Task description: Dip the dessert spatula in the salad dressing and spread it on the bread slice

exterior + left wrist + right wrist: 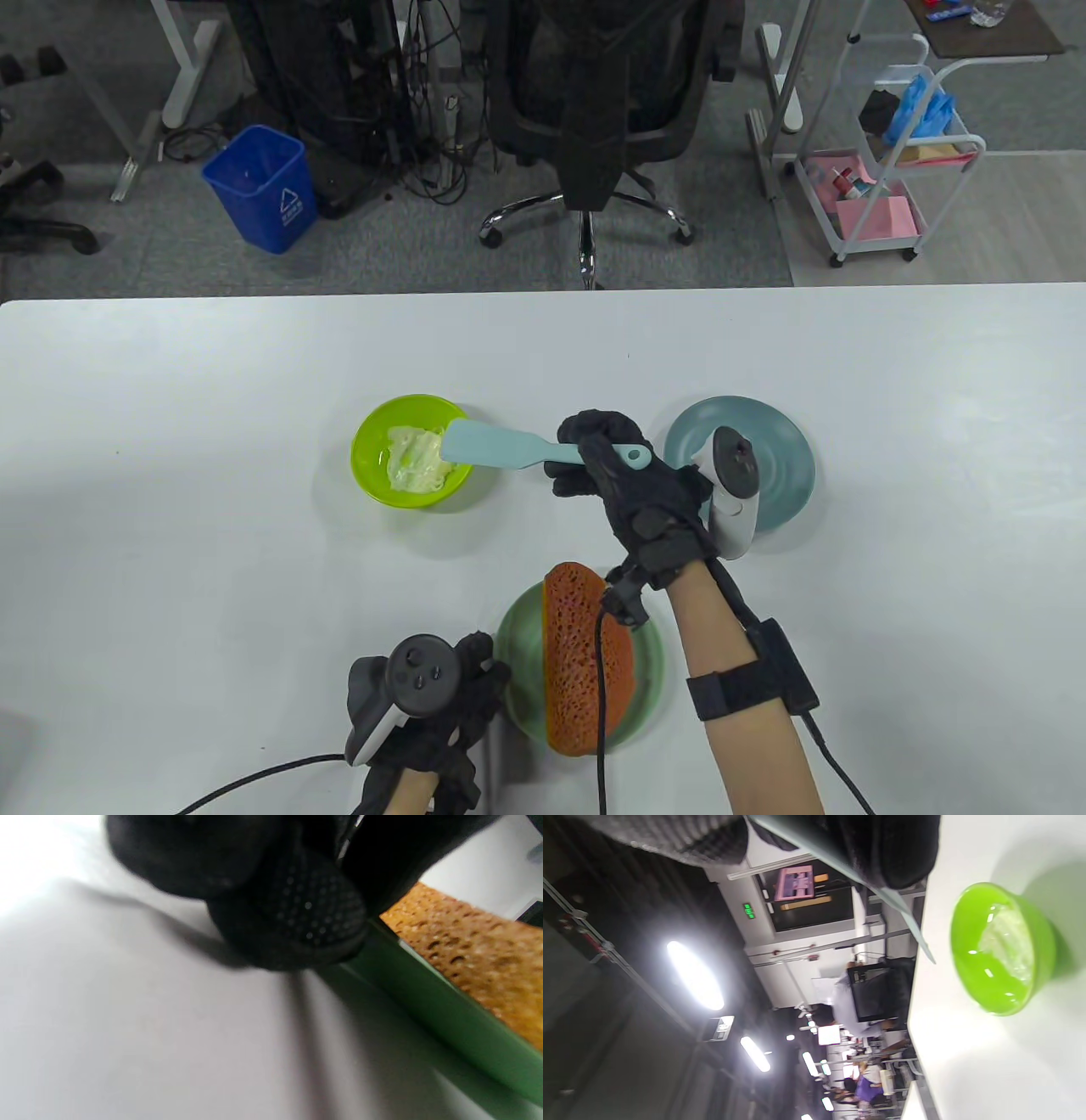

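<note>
Pale-teal dessert spatula [496, 447] gripped at the handle by the right hand [615, 475], fingers curled round it, blade reaching over the rim of the lime-green bowl [369, 475]. Bowl taken as landmark: salad dressing [414, 458] pooled inside it; bread slice [585, 658] on a green plate [517, 679] nearer the person and to the right of the bowl; grey-blue plate [776, 484] well to the right. Left hand [441, 705] at the green plate's left rim, touching it in the left wrist view; degree of finger curl not readable. Step in hand, as judged: loading the blade. Best done by lowering the blade flat into the dressing, scooping a modest amount, lifting level to avoid drips onto the tabletop [212, 509].
</note>
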`<action>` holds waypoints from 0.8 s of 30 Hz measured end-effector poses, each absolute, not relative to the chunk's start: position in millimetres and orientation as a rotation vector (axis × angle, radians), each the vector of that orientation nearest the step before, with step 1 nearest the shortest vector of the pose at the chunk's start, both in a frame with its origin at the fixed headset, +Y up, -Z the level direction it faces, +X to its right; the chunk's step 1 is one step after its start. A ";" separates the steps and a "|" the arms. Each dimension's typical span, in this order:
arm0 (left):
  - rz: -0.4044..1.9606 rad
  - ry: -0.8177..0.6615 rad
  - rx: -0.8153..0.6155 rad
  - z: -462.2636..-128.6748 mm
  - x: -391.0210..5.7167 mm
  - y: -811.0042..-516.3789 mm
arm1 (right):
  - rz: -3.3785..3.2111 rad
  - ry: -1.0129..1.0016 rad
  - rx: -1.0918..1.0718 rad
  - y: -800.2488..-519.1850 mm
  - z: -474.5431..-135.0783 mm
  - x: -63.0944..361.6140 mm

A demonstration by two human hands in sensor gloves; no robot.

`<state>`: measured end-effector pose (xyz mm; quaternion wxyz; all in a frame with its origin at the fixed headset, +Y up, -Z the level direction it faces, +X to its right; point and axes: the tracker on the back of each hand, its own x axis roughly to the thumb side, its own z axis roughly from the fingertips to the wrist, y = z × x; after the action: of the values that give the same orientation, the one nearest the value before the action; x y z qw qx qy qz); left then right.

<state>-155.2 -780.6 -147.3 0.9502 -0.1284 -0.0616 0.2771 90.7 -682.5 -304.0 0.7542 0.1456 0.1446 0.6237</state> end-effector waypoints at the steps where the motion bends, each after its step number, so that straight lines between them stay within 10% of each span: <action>1: 0.559 -0.124 -0.257 -147.3 -154.9 -780.4 | 1.387 0.326 0.311 -682.9 -307.5 83.8; 24: 0.538 -0.124 -0.249 -146.6 -152.3 -780.1 | 1.663 0.446 0.132 -704.2 -334.0 24.1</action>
<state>-152.3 -780.1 -146.6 0.9546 -0.1226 -0.0609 0.2647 24.1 -704.2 -334.0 0.6498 0.0579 0.1963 0.7321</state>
